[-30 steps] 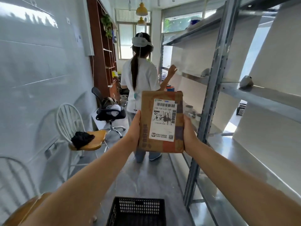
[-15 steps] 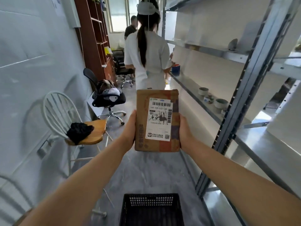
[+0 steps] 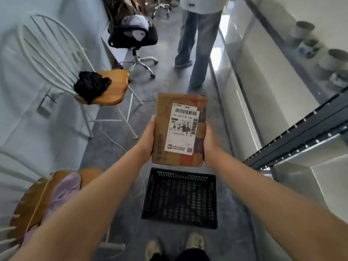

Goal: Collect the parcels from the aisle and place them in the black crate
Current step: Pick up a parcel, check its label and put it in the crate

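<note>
The parcel (image 3: 179, 129), a flat brown cardboard packet with a white shipping label and barcode on its face, was held upright in the air just beyond the far wall of the black crate (image 3: 180, 174), its lower edge above that wall and not touching it. The crate stood on the grey floor with its open top showing a perforated bottom.

Far left of the crate and nearest the camera stood a wooden chair seat (image 3: 32, 200) with a lilac cloth (image 3: 64, 189) draped over it. Beyond the crate to the left was a white spindle-back chair (image 3: 56, 53) with a crumpled black cloth (image 3: 91, 85) on its wooden seat. Further beyond the crate stood a black office chair (image 3: 133, 34) on castors.

The left hand (image 3: 148, 134) gripped the parcel's left edge, thumb along the front and fingers hidden behind. Directly beyond the crate, past the parcel, were the legs of another person (image 3: 197, 44) in jeans. The right hand (image 3: 210, 144) clasped the parcel's right edge in the same way.

On the near side of the crate a pair of light shoes (image 3: 194, 241) pointed toward it. Right of the crate ran a metal shelving rack (image 3: 301, 132), and far beyond to the right sat several grey bowls (image 3: 333, 59) on a shelf.
</note>
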`<action>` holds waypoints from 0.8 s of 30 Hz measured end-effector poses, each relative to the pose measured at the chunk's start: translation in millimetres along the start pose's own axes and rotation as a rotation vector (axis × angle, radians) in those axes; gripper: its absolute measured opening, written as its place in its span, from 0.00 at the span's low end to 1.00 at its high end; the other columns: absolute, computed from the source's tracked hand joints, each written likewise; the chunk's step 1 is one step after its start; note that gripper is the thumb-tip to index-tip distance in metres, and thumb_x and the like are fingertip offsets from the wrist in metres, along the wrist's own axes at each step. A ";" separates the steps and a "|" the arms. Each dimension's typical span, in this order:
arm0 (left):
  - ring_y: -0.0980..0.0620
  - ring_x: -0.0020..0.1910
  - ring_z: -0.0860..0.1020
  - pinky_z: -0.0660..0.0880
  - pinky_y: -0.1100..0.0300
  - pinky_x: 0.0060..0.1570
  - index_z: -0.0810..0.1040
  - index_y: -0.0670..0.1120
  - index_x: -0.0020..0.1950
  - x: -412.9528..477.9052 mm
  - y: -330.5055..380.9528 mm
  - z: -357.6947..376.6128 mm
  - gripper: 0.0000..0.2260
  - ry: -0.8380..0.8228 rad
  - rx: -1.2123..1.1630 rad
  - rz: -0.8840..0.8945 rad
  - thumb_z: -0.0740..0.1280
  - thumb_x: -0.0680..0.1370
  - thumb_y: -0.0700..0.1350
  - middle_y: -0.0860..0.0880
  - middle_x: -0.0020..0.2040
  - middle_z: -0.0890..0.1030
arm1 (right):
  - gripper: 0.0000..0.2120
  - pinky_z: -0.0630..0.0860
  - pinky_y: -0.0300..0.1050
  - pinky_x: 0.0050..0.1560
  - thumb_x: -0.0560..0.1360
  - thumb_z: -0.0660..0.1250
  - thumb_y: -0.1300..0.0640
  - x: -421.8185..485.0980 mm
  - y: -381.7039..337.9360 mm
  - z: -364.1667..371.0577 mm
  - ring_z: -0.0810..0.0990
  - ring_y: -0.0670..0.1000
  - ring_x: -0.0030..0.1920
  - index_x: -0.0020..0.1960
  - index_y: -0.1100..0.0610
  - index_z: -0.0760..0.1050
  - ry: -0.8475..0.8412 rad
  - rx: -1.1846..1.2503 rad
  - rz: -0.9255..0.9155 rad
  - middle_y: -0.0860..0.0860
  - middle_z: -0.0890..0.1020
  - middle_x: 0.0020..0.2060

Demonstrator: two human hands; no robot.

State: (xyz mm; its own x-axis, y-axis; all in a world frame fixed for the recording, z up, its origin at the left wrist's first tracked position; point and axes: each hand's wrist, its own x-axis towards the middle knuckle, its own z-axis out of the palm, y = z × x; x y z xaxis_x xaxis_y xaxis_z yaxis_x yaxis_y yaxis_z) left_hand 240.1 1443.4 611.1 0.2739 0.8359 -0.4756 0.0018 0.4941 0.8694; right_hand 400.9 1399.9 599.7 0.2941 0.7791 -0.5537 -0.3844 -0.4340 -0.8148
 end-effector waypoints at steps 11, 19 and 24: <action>0.52 0.42 0.84 0.79 0.57 0.43 0.81 0.50 0.52 121.4 -218.1 -79.7 0.27 0.040 -0.057 -0.416 0.45 0.81 0.61 0.48 0.45 0.86 | 0.23 0.76 0.38 0.32 0.81 0.47 0.43 122.4 214.2 -0.1 0.82 0.45 0.35 0.44 0.49 0.78 0.113 -0.031 0.405 0.47 0.83 0.37; 0.54 0.48 0.83 0.79 0.59 0.41 0.75 0.54 0.64 187.1 -398.4 -125.3 0.24 0.049 0.044 -0.597 0.46 0.80 0.62 0.51 0.52 0.84 | 0.22 0.77 0.43 0.42 0.81 0.48 0.43 210.6 404.0 -26.6 0.81 0.45 0.35 0.41 0.48 0.76 0.242 -0.033 0.544 0.44 0.83 0.31; 0.58 0.47 0.80 0.76 0.60 0.43 0.71 0.56 0.68 213.9 -483.4 -132.1 0.23 0.072 0.084 -0.682 0.47 0.80 0.62 0.57 0.48 0.81 | 0.25 0.72 0.51 0.61 0.79 0.47 0.39 245.9 494.9 -47.9 0.80 0.53 0.49 0.55 0.52 0.78 0.272 0.007 0.618 0.51 0.82 0.48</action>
State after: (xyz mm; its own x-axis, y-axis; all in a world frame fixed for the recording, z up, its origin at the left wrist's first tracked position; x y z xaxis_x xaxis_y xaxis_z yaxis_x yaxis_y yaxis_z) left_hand 170.7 1414.9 71.4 0.1204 0.3600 -0.9252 0.2261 0.8975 0.3787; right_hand 325.0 1355.1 52.1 0.2279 0.2470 -0.9418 -0.5580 -0.7596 -0.3342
